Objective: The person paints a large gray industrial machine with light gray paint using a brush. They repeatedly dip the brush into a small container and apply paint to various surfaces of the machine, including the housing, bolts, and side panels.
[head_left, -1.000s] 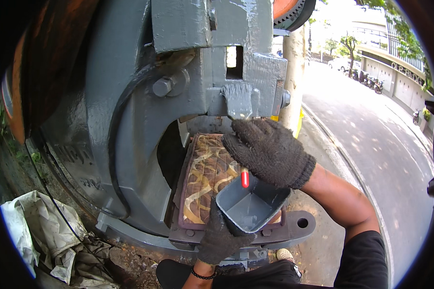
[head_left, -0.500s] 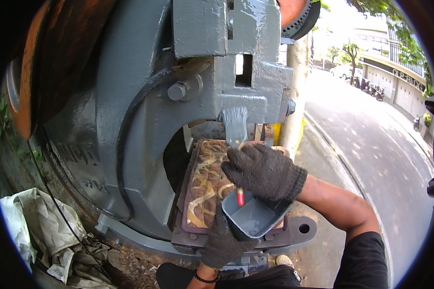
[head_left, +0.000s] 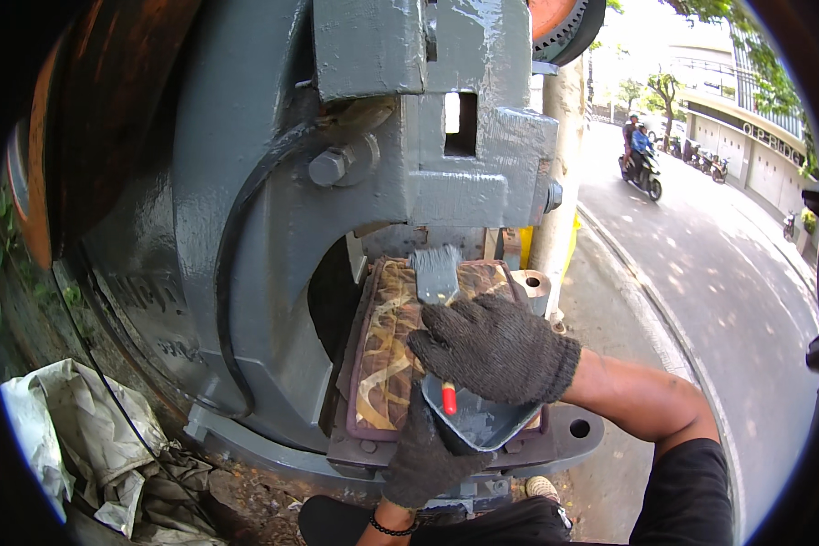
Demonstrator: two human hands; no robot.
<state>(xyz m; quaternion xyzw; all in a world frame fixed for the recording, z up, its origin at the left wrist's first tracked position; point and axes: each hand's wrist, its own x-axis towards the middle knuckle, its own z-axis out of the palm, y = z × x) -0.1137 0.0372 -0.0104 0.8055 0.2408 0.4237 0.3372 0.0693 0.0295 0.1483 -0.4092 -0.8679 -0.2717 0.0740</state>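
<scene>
In a dark knitted glove, my right hand (head_left: 496, 350) closes round a paintbrush (head_left: 437, 276). Its grey, paint-coated bristles point away from me, and the red handle end sticks out below the hand. My left hand (head_left: 423, 460), gloved alike, grips the side of a square grey paint container (head_left: 491, 423) under the right hand; grey paint coats its inside, and part of its opening is hidden. Beyond the brush stands a large grey machine (head_left: 464, 196) with a glossy painted surface. The bristles sit just below its overhanging head, apart from it. A brown patterned quilted pad (head_left: 382, 364) lies on the machine's bed.
A large bolt (head_left: 329, 167) and a black cable (head_left: 227, 300) are on the machine's side. Crumpled pale sheeting (head_left: 100, 437) lies at lower left. A pole (head_left: 564, 173) stands behind. Two people ride a motorcycle (head_left: 642, 168) along the road at right.
My right hand has drawn the brush down and slightly left, off the machine's head. The left hand and container have barely moved. A motorcycle has appeared on the road.
</scene>
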